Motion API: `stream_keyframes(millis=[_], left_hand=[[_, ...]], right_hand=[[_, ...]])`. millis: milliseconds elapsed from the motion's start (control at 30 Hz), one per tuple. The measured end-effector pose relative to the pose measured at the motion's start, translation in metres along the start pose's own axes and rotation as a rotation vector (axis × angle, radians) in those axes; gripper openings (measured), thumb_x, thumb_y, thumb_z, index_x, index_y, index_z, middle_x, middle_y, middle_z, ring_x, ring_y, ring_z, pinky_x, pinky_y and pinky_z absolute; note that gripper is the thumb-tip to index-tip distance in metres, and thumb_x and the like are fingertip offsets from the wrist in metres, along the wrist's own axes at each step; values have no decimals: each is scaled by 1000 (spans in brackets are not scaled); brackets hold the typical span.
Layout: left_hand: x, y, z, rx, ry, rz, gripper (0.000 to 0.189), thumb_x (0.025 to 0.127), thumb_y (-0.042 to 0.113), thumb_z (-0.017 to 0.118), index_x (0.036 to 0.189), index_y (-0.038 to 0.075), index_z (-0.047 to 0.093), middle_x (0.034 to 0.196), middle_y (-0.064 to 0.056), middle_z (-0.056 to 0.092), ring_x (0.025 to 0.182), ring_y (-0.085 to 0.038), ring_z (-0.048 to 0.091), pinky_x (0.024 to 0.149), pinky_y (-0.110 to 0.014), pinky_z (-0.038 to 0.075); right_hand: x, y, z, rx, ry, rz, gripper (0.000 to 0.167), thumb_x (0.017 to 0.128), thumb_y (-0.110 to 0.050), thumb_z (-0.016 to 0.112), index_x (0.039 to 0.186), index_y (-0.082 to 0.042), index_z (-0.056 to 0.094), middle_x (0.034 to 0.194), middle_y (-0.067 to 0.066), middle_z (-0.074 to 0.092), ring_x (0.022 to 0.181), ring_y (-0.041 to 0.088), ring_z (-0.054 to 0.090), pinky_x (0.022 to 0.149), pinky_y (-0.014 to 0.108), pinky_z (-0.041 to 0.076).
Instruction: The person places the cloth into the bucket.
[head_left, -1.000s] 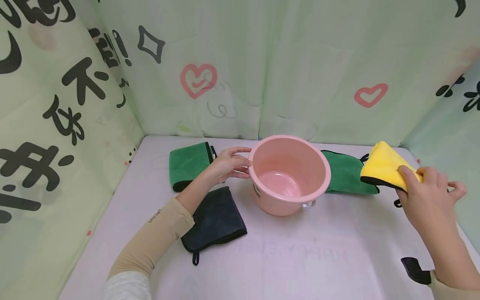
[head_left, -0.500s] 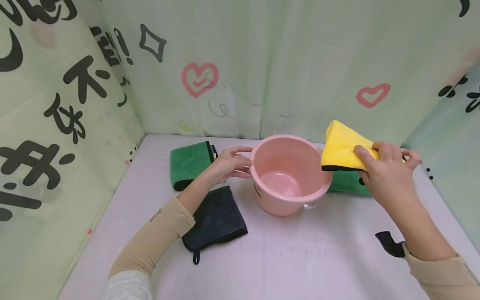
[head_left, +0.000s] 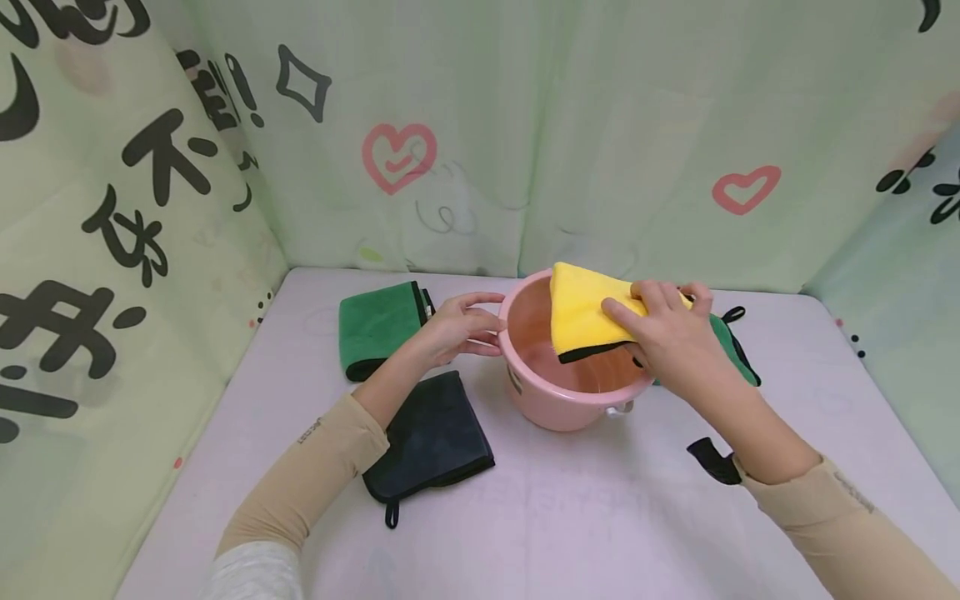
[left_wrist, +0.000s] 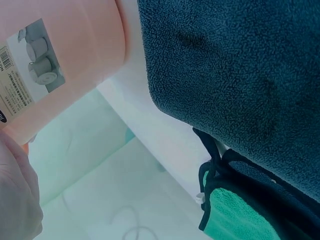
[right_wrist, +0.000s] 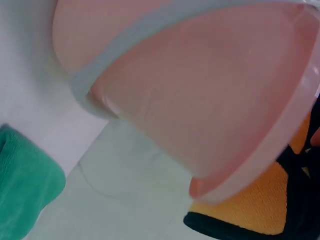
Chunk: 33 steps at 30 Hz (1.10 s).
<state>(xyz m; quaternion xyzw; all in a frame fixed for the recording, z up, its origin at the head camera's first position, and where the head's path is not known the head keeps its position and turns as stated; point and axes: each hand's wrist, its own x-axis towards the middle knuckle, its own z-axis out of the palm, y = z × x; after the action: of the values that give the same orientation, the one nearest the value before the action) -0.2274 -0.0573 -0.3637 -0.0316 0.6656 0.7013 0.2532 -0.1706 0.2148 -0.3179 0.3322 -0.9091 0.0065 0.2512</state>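
Note:
My right hand point(head_left: 671, 333) grips a folded yellow cloth point(head_left: 588, 312) with black edging, holding it over the mouth of a pink bucket point(head_left: 562, 412). In the right wrist view, the cloth point(right_wrist: 250, 200) shows as orange-yellow beyond the bucket's rim point(right_wrist: 270, 155). The fingers of my left hand point(head_left: 461, 329) touch the bucket's rim on its left side. The bucket stands upright on the table. Part of its opening is hidden behind the cloth and right hand. In the left wrist view, the left hand point(left_wrist: 17, 190) is only partly visible, beside the bucket's labelled wall point(left_wrist: 85, 45).
A folded green cloth point(head_left: 378, 329) lies left of the bucket, and a dark navy cloth point(head_left: 431, 433) with a loop lies nearer. Another green cloth point(head_left: 738, 350) lies to the right, partly hidden by the right hand. Printed curtains point(head_left: 630, 150) enclose the white table point(head_left: 570, 517).
My right hand has carried the yellow cloth leftward from above the right green cloth to over the bucket. The left hand and bucket have stayed in place.

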Motion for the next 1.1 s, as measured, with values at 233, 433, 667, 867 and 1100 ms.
stream_keyframes(millis=[233,433,667,867,1100], left_hand=[[1,0,1,22,10,-11,47,84,9,65,127,19,50,106,-15,62,79,-25,67,72,-39,54],[1,0,1,42,25,-9,48,83,11,66,127,20,50,107,-14,61,80,-24,67,70,-36,55],[1,0,1,47,30,-15,47,83,11,66,127,21,49,107,-13,61,81,-24,67,71,-36,55],[0,0,1,44,24,-18,48,84,11,66,127,21,50,107,-13,62,80,-24,67,69,-35,55],[0,1,1,41,16,-21,47,84,10,66,127,20,50,106,-14,61,78,-24,67,70,-37,55]], right_hand=[[13,-8,14,43,-193,-14,52,70,-8,78,114,-17,51,106,20,45,100,37,43,85,62,23],[22,-10,25,42,-342,-21,49,74,-16,76,115,-22,50,107,16,45,104,33,40,89,63,23],[29,-11,37,42,-436,-49,47,77,-17,74,117,-24,50,108,14,46,104,31,42,91,60,24],[34,-11,47,94,-498,-102,45,79,-16,71,118,-23,49,110,12,46,107,31,40,92,62,26],[40,-12,59,86,-563,-152,41,82,-17,68,120,-22,51,111,11,46,107,30,40,92,58,28]])
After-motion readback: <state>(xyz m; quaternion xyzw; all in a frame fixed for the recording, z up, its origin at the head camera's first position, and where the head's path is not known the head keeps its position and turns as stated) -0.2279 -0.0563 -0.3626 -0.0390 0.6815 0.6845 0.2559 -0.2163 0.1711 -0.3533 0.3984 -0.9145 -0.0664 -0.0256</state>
